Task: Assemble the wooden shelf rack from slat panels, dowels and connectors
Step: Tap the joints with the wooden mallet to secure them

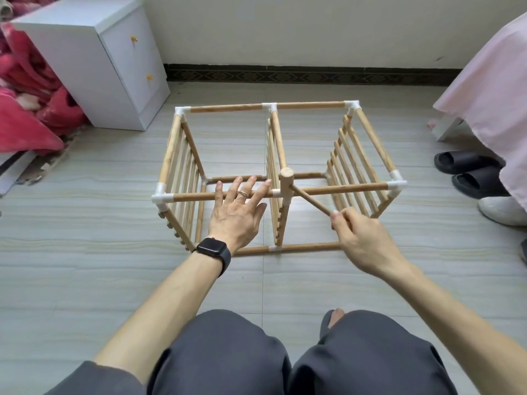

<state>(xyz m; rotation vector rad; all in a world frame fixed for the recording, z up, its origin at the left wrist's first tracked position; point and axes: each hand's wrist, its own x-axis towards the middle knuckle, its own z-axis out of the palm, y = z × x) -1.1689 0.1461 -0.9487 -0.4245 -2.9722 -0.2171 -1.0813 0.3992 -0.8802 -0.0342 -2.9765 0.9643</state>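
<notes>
A wooden rack stands in the middle of a floor of pale grey tiles. It has three slat panels, one at each end and one in the middle, joined by round sticks and white corner pieces. The left hand is flat and loose, with its fingers straight and spread across the near top stick. It has a ring on one finger and a black watch on the wrist. The right hand is curled round the thin handle of a wooden hammer. The hammer head is right at the middle joint of the near top stick, but I cannot tell if it touches. At the far edge of the floor a dark strip runs along the bottom of a pale wall. Near the far left corner of the floor is a white cabinet with two small gold knobs, and a red blanket is heaped beside it. At the right edge a pink cloth hangs down. Two black slippers and a white shoe lie next to it. At the near edge you can see the person's knees in grey trousers.
</notes>
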